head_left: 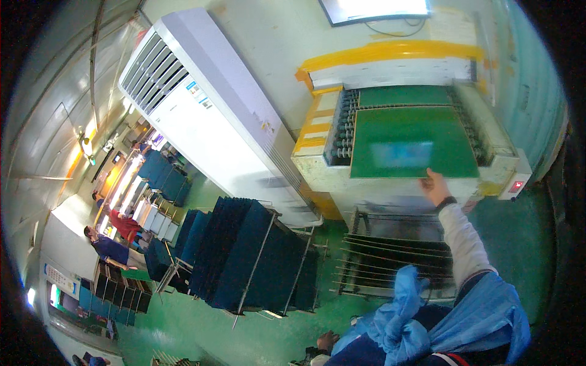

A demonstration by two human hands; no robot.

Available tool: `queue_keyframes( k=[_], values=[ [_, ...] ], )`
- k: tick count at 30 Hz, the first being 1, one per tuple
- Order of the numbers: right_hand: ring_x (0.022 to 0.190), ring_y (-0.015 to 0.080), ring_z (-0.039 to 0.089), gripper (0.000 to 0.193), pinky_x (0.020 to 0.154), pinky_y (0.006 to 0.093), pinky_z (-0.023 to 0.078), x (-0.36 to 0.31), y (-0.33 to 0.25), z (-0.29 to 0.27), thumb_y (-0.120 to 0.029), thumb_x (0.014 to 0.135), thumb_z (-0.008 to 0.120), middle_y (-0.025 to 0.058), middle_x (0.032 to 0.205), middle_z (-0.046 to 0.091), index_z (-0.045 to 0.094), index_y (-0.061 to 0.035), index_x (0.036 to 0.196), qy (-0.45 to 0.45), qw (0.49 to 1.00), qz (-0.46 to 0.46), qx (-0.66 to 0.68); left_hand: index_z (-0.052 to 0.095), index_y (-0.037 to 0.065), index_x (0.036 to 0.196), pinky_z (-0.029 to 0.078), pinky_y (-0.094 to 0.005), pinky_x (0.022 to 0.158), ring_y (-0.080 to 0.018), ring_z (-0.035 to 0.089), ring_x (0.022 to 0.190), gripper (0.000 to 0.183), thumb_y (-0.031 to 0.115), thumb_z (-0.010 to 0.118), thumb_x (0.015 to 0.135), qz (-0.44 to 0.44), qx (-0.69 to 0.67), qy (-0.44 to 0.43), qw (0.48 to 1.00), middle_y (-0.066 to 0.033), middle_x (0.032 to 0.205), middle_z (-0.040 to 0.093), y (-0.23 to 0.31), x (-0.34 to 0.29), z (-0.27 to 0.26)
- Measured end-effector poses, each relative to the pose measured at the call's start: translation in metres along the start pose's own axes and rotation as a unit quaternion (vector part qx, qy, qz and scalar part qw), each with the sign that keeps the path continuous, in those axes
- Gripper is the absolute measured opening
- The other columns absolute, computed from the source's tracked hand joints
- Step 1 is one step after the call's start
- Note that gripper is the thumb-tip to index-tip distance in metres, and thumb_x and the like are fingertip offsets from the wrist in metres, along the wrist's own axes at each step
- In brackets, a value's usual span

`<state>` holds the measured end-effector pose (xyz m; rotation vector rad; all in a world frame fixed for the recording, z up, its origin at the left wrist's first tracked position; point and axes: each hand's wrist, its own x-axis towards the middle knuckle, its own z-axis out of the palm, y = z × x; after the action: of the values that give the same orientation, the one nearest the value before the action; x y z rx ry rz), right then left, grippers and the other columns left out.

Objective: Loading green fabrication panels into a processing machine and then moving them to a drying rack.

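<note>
My right hand [434,184], with a dark watch on its wrist and a white sleeve behind it, grips the near edge of a large green panel [415,140]. The panel lies flat on the rollers of a cream conveyor machine [317,168]. A second green panel [403,96] lies farther back on the same rollers. My left hand [328,340] hangs low by my body at the bottom edge, away from the machine; its fingers are too small and dark to read. Blue cloth [415,323] bunches at my waist.
A slotted rack [390,262] stands below the machine's front. To its left is a rack packed with upright dark blue panels [250,256]. A tall white air conditioner [207,104] stands behind it. People [116,244] work at more racks far left. The floor is green.
</note>
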<state>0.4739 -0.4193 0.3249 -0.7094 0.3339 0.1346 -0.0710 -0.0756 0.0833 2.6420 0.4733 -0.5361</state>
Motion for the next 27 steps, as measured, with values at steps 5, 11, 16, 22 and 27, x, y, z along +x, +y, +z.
queue_keyframes(
  k=[5,11,16,22,27],
  values=[
    [0.064,0.0193,0.050,0.014,0.060,0.0284,0.047,-0.001,0.009,0.027,-0.019,0.077,0.055,0.0074,0.072,0.052,0.047,-0.0068,0.076,-0.029,0.999,0.040,-0.018,0.057,0.013,0.085,0.044,-0.0389,0.062,-0.0265,0.057,0.074,0.031,0.038,0.054,0.068,-0.057,-0.109,0.019,0.992,-0.0092,0.078,0.059,-0.040,0.002,0.054],
    [0.066,0.0182,0.052,0.020,0.058,0.0263,0.047,0.007,-0.004,-0.006,-0.019,0.071,0.059,0.0091,0.072,0.053,0.049,-0.0043,0.080,-0.053,0.998,-0.005,-0.029,0.055,0.011,0.091,0.044,-0.0352,0.060,-0.0243,0.057,0.072,0.028,0.032,0.050,0.073,0.045,-0.078,0.038,0.995,-0.0097,0.081,0.059,-0.033,0.008,0.055],
    [0.065,0.0161,0.054,0.019,0.056,0.0268,0.046,0.022,0.013,0.004,-0.021,0.072,0.059,0.0057,0.074,0.055,0.050,-0.0071,0.081,-0.084,0.995,0.028,-0.038,0.047,0.008,0.109,0.042,-0.0290,0.047,-0.0210,0.056,0.066,0.030,0.023,0.042,0.084,-0.203,-0.561,-0.007,0.803,-0.0112,0.089,0.058,-0.070,0.011,0.109],
    [0.071,0.0140,0.054,0.023,0.058,0.0227,0.044,0.018,0.001,-0.004,-0.026,0.071,0.062,0.0031,0.076,0.055,0.050,-0.0083,0.081,-0.079,0.996,0.035,-0.038,0.048,0.008,0.107,0.037,-0.0239,0.042,-0.0153,0.053,0.059,0.027,0.021,0.042,0.084,-0.377,-0.652,-0.022,0.658,-0.0083,0.085,0.059,0.004,0.010,0.023],
    [0.072,0.0123,0.053,0.028,0.059,0.0217,0.042,0.049,0.010,-0.011,-0.032,0.071,0.061,0.0025,0.080,0.055,0.051,-0.0080,0.080,-0.031,0.997,0.058,-0.042,0.052,0.012,0.099,0.037,-0.0243,0.043,-0.0146,0.053,0.058,0.021,0.023,0.043,0.083,-0.355,-0.660,-0.018,0.661,-0.0040,0.082,0.059,-0.006,0.002,0.030]
  ],
)
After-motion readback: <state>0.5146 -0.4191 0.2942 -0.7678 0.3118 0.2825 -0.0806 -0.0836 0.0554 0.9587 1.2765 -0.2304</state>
